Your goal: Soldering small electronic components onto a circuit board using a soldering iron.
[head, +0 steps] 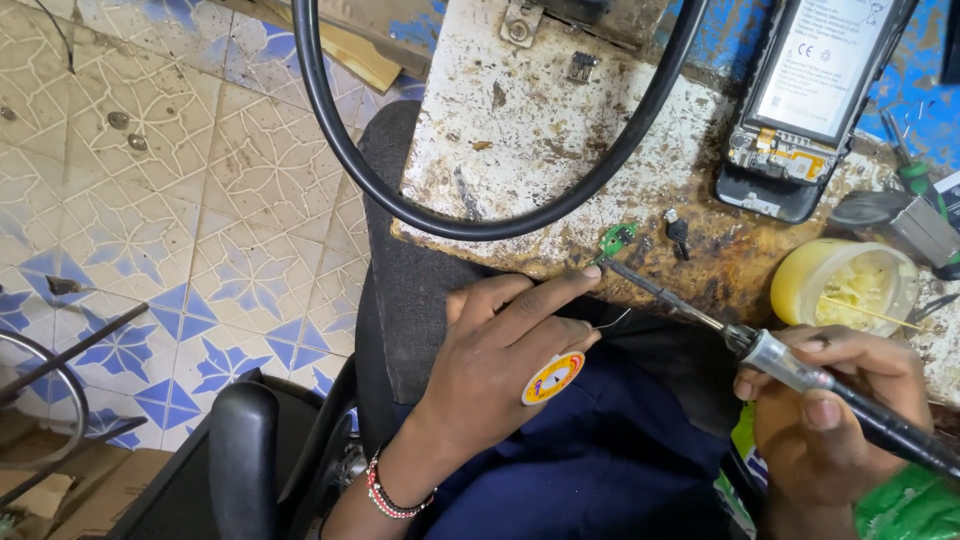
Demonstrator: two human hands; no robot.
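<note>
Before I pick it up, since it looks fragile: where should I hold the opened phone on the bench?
Probably by the two long side edges of the opened phone, coming from above: it lies flat, back open, with battery and exposed board facing up, so fingers should stay off those.

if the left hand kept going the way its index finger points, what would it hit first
Most likely the small green circuit board at the worn bench's edge. The left hand points its index finger up and right, its tip just short of the board; depth is hard to judge.
</note>
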